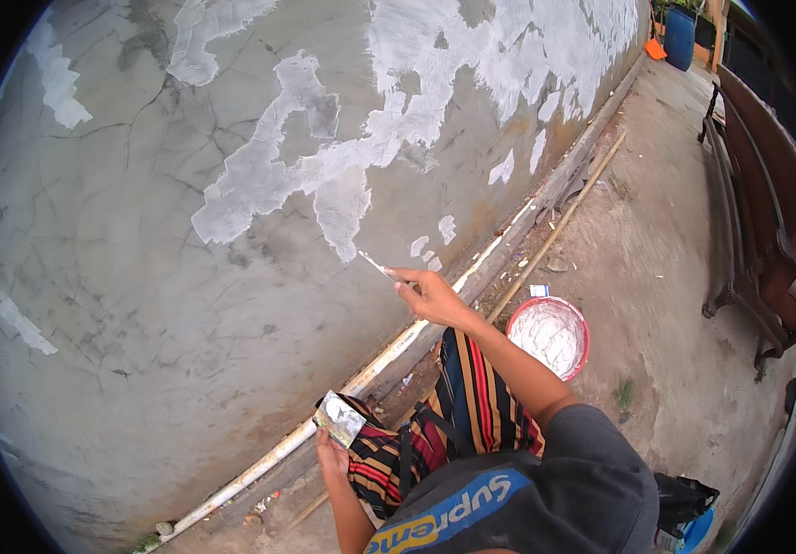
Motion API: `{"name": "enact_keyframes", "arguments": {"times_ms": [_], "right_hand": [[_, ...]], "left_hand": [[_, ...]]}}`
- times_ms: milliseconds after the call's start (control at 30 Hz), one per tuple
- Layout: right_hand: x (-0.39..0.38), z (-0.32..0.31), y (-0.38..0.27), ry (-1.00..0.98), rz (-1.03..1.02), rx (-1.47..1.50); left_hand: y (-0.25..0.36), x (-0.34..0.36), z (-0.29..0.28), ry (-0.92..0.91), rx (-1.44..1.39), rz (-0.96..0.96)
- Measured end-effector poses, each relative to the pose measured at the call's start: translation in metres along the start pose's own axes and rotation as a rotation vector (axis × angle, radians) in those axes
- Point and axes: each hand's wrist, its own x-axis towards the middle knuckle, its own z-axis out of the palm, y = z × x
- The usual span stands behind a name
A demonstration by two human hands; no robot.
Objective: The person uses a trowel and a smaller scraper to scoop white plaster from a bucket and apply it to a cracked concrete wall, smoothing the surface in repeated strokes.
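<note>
My right hand is closed round a thin putty knife. Its blade meets the cracked grey wall just below a white filler patch. Low in front of me, my left hand grips a small flat metal plate by its near edge, and a smear of white putty lies on top. Right of my knees stands a bucket with a red rim, holding white putty. The finger parts behind the plate are hidden.
A white pipe runs along the wall's foot, with a bamboo pole beside it on the ground. A brown bench stands at the right. Far off is a blue barrel. A black bag lies at the lower right.
</note>
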Motion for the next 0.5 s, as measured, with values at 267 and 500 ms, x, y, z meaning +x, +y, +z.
{"name": "enact_keyframes", "arguments": {"times_ms": [267,500], "right_hand": [[-0.085,0.055,0.09,-0.317,0.278,0.507],[-0.107,0.019,0.058,-0.032,0.224,0.532]], "left_hand": [[-0.003,-0.005,0.039,0.028,0.121,0.013],[0.004,-0.032,0.132,-0.099,0.067,-0.041]]}}
